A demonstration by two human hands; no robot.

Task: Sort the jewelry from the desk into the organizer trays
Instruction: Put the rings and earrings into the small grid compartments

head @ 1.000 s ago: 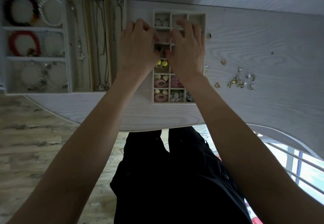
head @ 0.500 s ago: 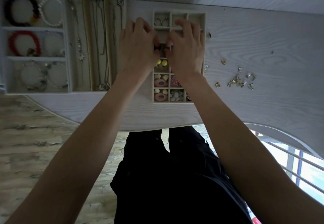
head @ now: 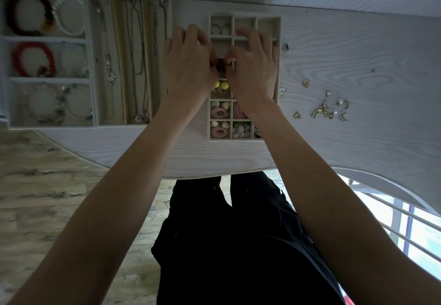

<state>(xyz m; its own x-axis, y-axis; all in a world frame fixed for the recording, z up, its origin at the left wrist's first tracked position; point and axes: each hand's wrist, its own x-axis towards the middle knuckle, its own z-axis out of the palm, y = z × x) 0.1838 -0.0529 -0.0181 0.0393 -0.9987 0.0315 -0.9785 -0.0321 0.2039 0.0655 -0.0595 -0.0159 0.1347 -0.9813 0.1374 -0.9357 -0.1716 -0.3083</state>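
Note:
Both hands meet over the small compartment tray (head: 278,27) in the middle of the white desk. My left hand (head: 188,66) and my right hand (head: 253,68) pinch a small dark piece of jewelry (head: 220,64) between their fingertips, above a middle compartment. Two rings (head: 220,28) lie in the tray's far-left cell. Yellow studs (head: 220,85), pink and cream earrings (head: 219,113) and pale beads (head: 241,130) fill nearer cells. Loose gold earrings (head: 323,111) lie scattered on the desk to the right.
A large organizer (head: 90,66) at the left holds bead bracelets (head: 33,60) and several necklaces (head: 138,54). A single ring (head: 285,47) lies just right of the small tray. The desk's curved front edge (head: 214,173) runs above my dark trousers.
Both hands drew slightly nearer and closed together; the dark piece now sits pinched between their fingertips over the middle of the tray.

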